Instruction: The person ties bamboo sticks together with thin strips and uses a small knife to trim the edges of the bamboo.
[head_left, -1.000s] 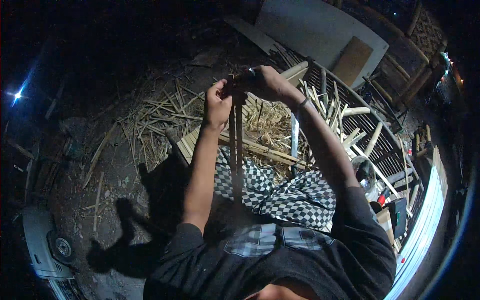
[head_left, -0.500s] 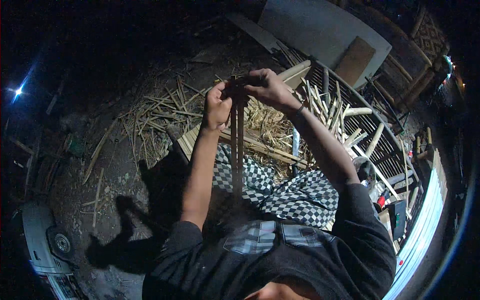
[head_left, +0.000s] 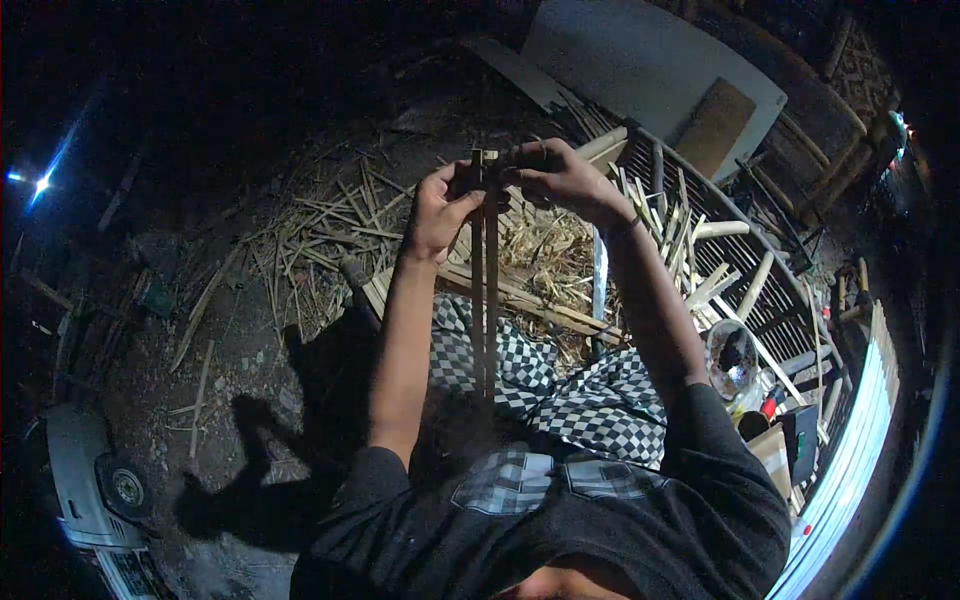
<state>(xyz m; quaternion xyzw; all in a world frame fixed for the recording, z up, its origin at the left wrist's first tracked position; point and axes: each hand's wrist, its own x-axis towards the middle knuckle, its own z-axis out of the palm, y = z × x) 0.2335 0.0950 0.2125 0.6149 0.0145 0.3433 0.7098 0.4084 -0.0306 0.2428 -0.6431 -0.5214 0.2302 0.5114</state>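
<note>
Two narrow, dark-looking strips [head_left: 491, 290], apparently split bamboo, hang side by side in front of my chest. My left hand [head_left: 440, 215] is closed around their upper part, its thumb pressed across them. One strip's cut top end shows pale above the thumb. Beside that end is my right hand [head_left: 570, 182], its fingers bent inward toward the strips. Shadow hides its fingertips, so what they pinch, if anything, is unclear. Below, the strips' lower ends fade into shadow over my checkered trousers [head_left: 600, 410].
Pale bamboo slivers [head_left: 320, 225] litter the ground at left, with shavings [head_left: 545, 245] ahead of my knees. A slatted bamboo bench [head_left: 740, 265] stands at right, holding cut pieces and a clear container [head_left: 733, 355]. A vehicle [head_left: 90, 480] stands at lower left; a bright lamp [head_left: 42, 185] shines at far left.
My right hand has shifted slightly right, away from the strips' tops, uncovering a pale end. My left hand still holds the strips. The clear container at right shows more fully.
</note>
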